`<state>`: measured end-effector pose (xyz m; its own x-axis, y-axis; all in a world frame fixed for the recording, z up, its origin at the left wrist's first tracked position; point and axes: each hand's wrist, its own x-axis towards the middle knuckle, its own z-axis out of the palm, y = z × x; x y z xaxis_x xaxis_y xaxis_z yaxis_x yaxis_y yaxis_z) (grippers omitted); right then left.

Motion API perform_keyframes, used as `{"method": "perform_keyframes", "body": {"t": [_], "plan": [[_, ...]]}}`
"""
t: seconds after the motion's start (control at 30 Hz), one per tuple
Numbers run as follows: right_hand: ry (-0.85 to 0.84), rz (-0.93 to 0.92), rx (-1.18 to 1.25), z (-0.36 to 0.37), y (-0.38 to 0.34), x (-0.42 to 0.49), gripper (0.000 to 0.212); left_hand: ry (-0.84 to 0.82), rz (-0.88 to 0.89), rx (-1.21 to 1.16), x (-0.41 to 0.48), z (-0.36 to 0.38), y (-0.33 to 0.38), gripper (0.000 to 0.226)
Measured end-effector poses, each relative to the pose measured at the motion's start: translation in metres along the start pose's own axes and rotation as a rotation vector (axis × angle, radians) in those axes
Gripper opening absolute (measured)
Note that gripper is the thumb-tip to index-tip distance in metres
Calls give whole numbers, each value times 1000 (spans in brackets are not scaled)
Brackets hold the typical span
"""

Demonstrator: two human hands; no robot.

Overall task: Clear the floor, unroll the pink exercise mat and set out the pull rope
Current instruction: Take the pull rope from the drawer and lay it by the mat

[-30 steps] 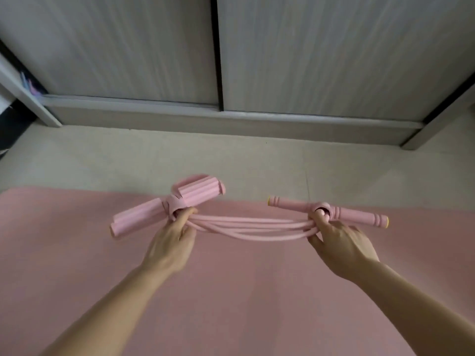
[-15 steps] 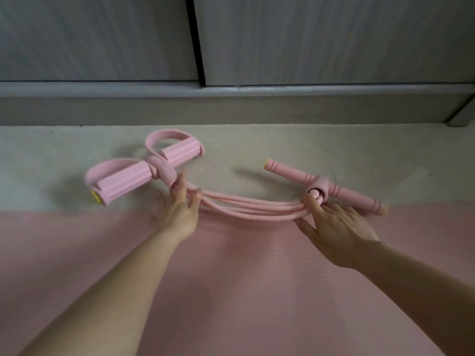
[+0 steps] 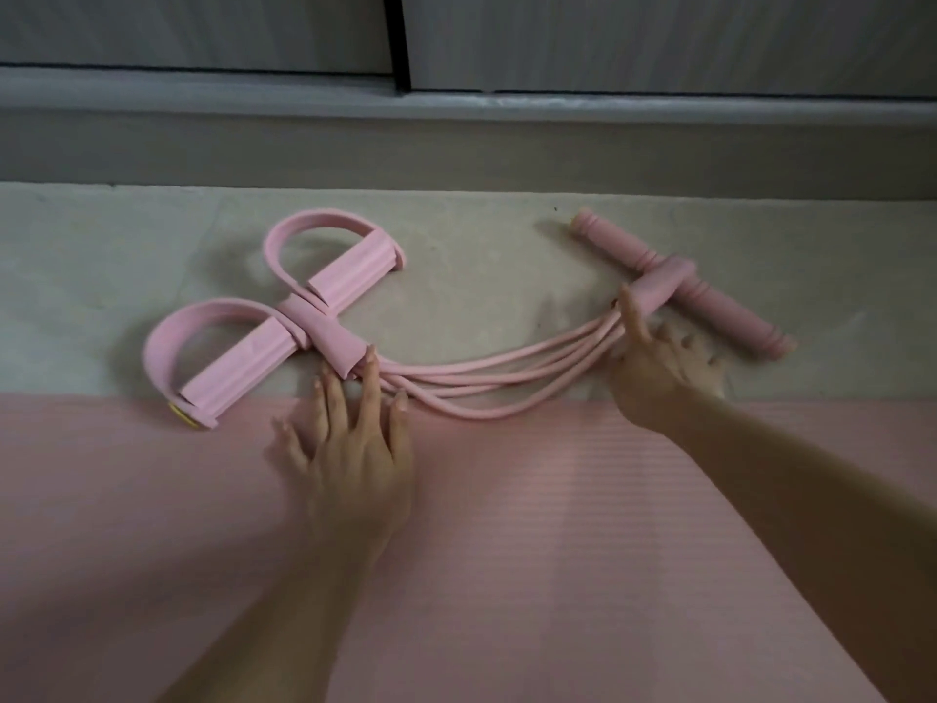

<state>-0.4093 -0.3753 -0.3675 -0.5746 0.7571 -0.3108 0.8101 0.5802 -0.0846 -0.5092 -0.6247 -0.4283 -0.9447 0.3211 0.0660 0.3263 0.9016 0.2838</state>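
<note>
1. Lying on the beige floor, just beyond the far edge of the pink exercise mat, is the pink pull rope.
2. Its foot pedal end sits to the left: two foam bars, each with a strap loop, joined by a central sleeve; the nearer bar's tip, with a yellow cap, overlaps the mat's edge.
3. Its handle bar sits to the right, angled across the floor, with a collar at its middle.
4. Several elastic tubes sag between the two ends, and their lowest curve touches the mat's edge.
5. The left hand is spread wide, palm down over the mat; its fingertips reach the tubes beside the central sleeve and grip nothing.
6. The right hand is likewise loose and unclenched, one finger extended along the tubes up to the collar.
7. Grey cabinet doors above a plinth close the far side.
</note>
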Motion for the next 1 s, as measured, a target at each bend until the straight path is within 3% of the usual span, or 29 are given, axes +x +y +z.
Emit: {"method": "perform_keyframes", "body": {"t": [0.1, 0.2, 0.43, 0.67, 0.77, 0.87, 1.0], "plan": [[111, 28, 218, 44, -19, -47, 69, 4, 2, -3, -1, -2, 2, 60], [210, -83, 196, 75, -19, -77, 66, -49, -1, 29, 2, -2, 1, 64], [217, -132, 159, 78, -15, -71, 65, -233, 152, 22, 36, -11, -9, 71], [205, -130, 145, 78, -15, -70, 66, -464, 92, 51, 99, -22, -2, 66], [204, -126, 143, 77, -14, -69, 67, -393, 161, 46, 87, -29, -17, 60], [197, -125, 142, 76, -15, -70, 68, -181, 232, 55, 50, -31, -50, 60], [211, -133, 148, 78, -15, -68, 68, -152, -27, 47, 18, -27, -71, 66]]}}
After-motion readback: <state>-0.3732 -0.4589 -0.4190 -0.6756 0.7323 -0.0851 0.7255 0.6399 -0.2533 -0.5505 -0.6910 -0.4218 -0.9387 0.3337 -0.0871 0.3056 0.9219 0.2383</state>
